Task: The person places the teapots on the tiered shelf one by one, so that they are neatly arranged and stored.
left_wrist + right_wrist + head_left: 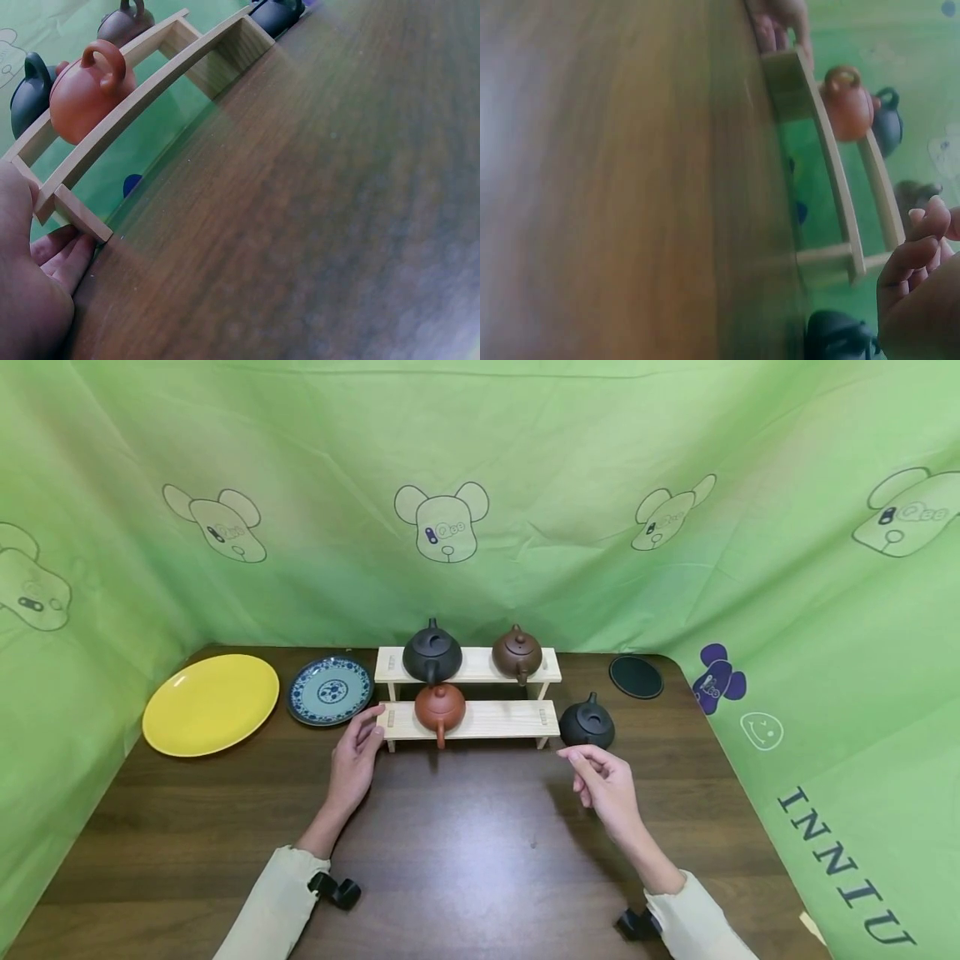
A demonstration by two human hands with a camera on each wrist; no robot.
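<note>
At the left end of the two-tier wooden display stand [502, 718], my left hand [352, 764] grips the lower shelf, thumb by the board and fingers by the leg [81, 214]. On that shelf sits a reddish-orange teapot [440, 708]. Behind it, the upper shelf carries a black teapot [432, 653] and a dark brown teapot [517, 652]. My right hand [606, 785] hovers off the stand's right end with its fingers loosely bent and nothing held. Just beyond it, a second black teapot [587, 724] stands on the table, partly covered by the hand in the head view.
Left of the stand lie a blue patterned plate [331, 692] and a large yellow plate [212, 706]. A dark round lid or coaster [636, 677] rests at the back right. Green printed cloth [480, 577] walls in the brown wooden table [465, 860].
</note>
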